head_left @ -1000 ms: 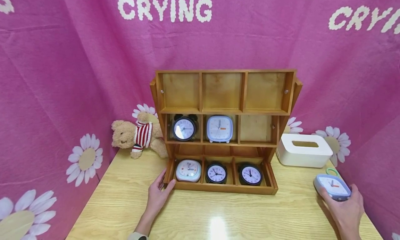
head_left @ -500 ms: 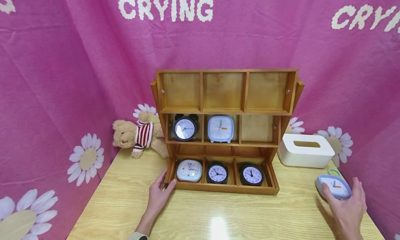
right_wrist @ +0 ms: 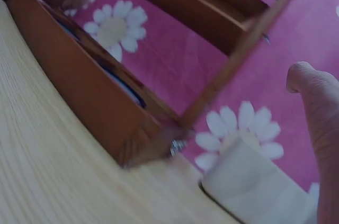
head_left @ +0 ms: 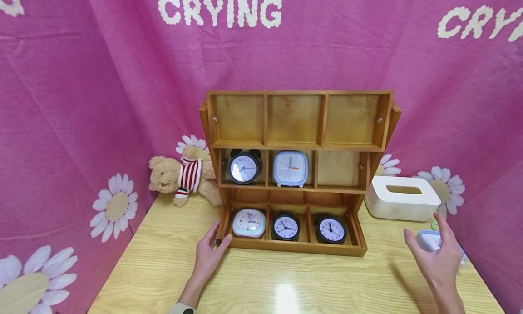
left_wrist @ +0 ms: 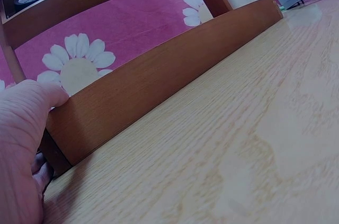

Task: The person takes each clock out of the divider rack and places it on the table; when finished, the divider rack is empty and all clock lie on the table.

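Note:
My left hand (head_left: 207, 255) grips the lower left corner of a three-tier wooden display shelf (head_left: 296, 247); in the left wrist view its thumb lies over the front board, fingers around the side. My right hand (head_left: 439, 261) is raised with thumb and fingers spread, holding nothing. Behind it, partly hidden, a blue alarm clock (head_left: 427, 239) lies face up on the table. The middle tier holds a black twin-bell alarm clock (head_left: 243, 168) and a pale blue square one (head_left: 290, 168). In the bottom tier sit a white-and-blue clock (head_left: 249, 223) and two round black clocks (head_left: 285, 227).
A white tissue box (head_left: 402, 205) stands right of the shelf, with a small green ring (head_left: 435, 226) near it. On the left a teddy bear (head_left: 189, 176) in a striped top lies against the shelf. A pink flowered curtain (head_left: 302, 46) hangs behind the wooden table (head_left: 245, 282).
My right hand has let go of the blue alarm clock, lifted and shifted left, its fingers spreading. The clock stays on the table. My left hand keeps its hold on the shelf corner.

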`<action>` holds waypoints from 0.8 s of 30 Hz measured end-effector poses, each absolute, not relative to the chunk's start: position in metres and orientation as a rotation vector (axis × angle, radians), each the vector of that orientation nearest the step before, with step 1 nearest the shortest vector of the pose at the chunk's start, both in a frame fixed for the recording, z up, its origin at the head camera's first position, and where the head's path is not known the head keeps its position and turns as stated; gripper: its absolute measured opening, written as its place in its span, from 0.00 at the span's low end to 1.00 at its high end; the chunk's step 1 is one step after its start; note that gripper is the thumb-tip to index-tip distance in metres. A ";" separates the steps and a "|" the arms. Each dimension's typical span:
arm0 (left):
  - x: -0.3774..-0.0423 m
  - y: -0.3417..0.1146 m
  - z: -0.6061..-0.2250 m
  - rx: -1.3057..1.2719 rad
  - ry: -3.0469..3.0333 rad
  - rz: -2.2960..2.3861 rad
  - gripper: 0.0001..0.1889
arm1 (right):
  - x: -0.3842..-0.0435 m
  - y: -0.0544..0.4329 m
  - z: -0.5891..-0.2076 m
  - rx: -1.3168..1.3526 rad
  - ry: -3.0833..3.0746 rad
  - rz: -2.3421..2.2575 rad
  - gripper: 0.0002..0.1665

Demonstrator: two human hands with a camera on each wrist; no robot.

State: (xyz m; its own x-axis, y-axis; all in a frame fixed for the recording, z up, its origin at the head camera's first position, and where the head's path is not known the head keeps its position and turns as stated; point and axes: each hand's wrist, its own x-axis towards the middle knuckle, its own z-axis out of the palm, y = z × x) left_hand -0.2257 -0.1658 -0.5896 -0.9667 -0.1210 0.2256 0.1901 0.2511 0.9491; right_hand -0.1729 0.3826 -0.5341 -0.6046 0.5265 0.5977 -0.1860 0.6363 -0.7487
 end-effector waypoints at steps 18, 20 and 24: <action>-0.228 -0.168 -0.589 -0.062 -2.282 -1.779 0.34 | -0.198 0.308 -0.505 0.144 -1.950 1.223 0.51; -0.228 -0.168 -0.590 -0.050 -2.288 -1.772 0.34 | -0.202 0.299 -0.502 0.192 -1.933 1.235 0.50; -0.228 -0.167 -0.592 -0.031 -2.295 -1.773 0.34 | -0.210 0.282 -0.494 0.265 -1.922 1.261 0.50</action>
